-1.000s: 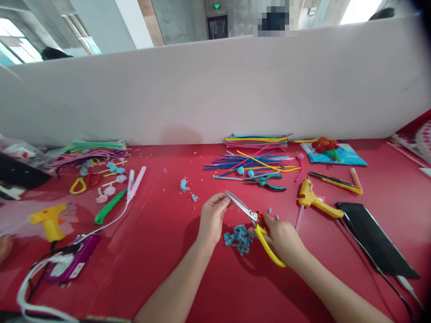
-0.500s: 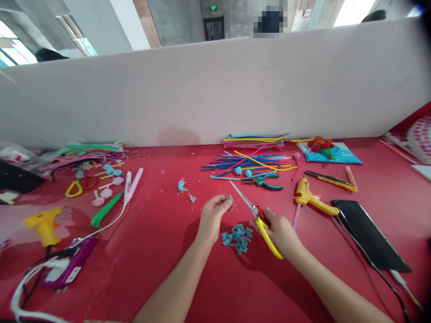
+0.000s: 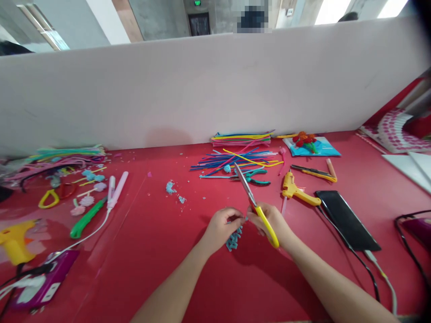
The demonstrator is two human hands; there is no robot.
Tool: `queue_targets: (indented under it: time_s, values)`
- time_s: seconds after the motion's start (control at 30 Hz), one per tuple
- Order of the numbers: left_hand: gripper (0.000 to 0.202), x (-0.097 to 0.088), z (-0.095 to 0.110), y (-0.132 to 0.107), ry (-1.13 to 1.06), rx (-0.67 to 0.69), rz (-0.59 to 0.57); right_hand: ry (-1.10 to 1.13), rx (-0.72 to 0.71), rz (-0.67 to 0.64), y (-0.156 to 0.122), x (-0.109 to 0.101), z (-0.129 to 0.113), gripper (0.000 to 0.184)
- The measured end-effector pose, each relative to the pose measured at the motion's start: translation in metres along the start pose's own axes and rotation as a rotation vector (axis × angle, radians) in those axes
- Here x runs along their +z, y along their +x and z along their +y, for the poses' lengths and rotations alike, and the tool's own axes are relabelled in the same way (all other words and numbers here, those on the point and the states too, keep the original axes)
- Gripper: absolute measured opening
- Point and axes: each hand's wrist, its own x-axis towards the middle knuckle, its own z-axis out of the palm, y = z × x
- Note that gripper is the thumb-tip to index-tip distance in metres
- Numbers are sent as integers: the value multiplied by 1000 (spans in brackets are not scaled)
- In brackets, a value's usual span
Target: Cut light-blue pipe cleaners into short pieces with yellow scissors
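Note:
My left hand is closed in a pinch above a heap of short light-blue pieces, partly covering it. At its fingertips a tiny light-blue piece shows, close to the fingers of the other hand. My right hand is wrapped around a pair of scissors with a yellow handle. The blades point away from me and slightly left, toward teal-handled pliers. Beyond the left hand lie blue fuzzy crumbs.
Colourful pipe cleaners lie at the back. On the right are a yellow glue gun, a black tablet-like slab and a box cutter. Another glue gun, a purple power strip and a green-handled tool are on the left.
My hands have come together over the heap, the left moving right and toward me. The scissors now point more directly away. The whole view has swung to the right.

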Motion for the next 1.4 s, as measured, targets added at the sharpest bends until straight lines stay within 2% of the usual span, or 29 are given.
queue_targets:
  time_s: [0.13,0.23,0.43,0.57,0.67,0.83,1.13,1.27,1.4]
  values:
    - [19,-17,-9,6,30,7,116,-138,46,105,13,-22,15,17]
    - [25,-30,-20,10,48,-17,203,-298,68,127,23,-37,23,14]
    - [29,-34,-33,15,98,-39,227,-549,71,134,31,-42,30,15]
    - [28,-34,-36,16,167,-17,207,-628,86,135,31,-43,32,16]
    - [21,-37,-34,15,252,21,175,-654,78,177,31,-45,30,16]
    - [10,-39,-25,12,400,90,29,-639,39,254,28,-45,23,20]
    - [11,-6,-18,5,526,194,-186,-558,-58,259,22,-35,21,20]
    - [10,-3,-19,4,503,175,-204,-517,-86,241,20,-31,20,19]
    - [8,-6,-19,5,410,115,-159,-450,-96,228,19,-30,16,19]
